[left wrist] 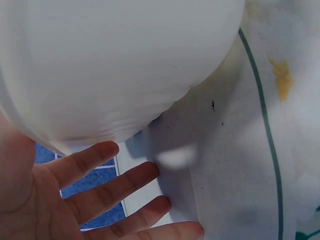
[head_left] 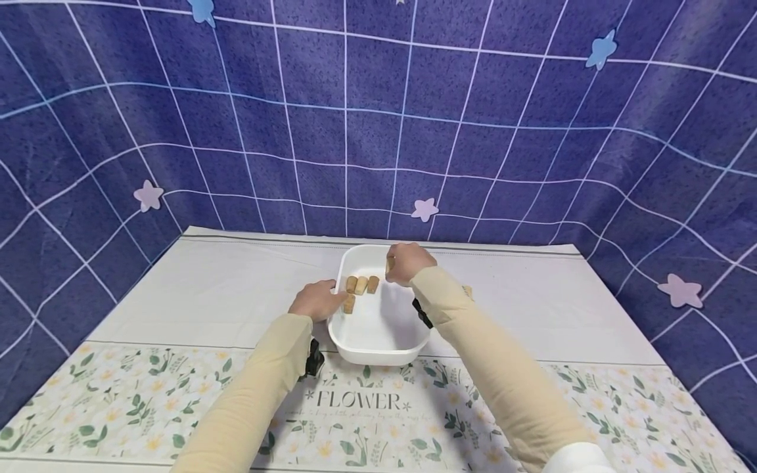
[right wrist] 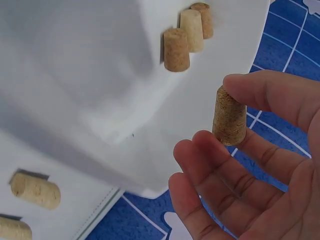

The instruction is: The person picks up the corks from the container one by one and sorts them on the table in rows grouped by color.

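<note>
A white plastic tub (head_left: 378,357) stands on the table, with several cork stoppers (head_left: 361,285) lying along its left side. My right hand (head_left: 409,263) is over the tub's far right part. Its thumb and fingers pinch a brown cork stopper (right wrist: 230,117), held above the tub in the right wrist view. On the tub's left side, my left hand (head_left: 319,301) holds the rim, thumb over the edge. The left wrist view shows the fingers (left wrist: 92,159) spread along the outer wall, while the thumb is mostly hidden behind the rim.
Pale cork stoppers (right wrist: 35,189) lie on the table outside the tub, at its right, partly behind my right forearm in the head view. A flower-print cloth (head_left: 154,401) covers the near table. Behind hangs a blue curtain (head_left: 378,131) with grid lines and stars.
</note>
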{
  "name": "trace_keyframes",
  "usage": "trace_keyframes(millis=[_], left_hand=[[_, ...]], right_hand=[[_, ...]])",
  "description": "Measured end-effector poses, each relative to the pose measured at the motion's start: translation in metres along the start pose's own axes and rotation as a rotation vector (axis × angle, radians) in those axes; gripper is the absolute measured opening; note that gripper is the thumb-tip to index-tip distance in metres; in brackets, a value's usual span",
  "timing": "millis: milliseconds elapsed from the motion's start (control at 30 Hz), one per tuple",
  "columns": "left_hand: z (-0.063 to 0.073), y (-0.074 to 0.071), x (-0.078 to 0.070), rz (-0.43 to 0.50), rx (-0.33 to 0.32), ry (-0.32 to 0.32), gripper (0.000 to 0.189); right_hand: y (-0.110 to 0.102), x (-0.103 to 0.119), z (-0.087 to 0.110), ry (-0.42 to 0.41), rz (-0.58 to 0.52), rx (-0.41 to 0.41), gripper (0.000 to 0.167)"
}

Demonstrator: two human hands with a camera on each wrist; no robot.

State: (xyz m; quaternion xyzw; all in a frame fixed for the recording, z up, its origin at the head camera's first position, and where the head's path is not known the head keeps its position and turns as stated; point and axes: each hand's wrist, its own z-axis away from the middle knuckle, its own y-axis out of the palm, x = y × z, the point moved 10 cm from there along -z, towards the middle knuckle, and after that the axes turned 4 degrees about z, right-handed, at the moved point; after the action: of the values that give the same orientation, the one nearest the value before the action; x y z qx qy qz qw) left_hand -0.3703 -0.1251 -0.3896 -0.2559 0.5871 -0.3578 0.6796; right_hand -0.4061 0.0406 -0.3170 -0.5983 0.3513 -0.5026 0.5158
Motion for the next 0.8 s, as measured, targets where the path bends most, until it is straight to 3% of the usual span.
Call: trace_keyframes(millis=[400,800], left_hand=[[0.001,0.000,-0.001,0.012,0.005,-0.007,0.055],[0.001,-0.001,-0.001,0.005,0.010,-0.012,0.058]], right_hand=[[-0.021,-0.016,0.012,-0.006,-0.005,-0.011,0.050],[-0.032,-0.040,0.022,0.006,0.007,-0.013,0.043]])
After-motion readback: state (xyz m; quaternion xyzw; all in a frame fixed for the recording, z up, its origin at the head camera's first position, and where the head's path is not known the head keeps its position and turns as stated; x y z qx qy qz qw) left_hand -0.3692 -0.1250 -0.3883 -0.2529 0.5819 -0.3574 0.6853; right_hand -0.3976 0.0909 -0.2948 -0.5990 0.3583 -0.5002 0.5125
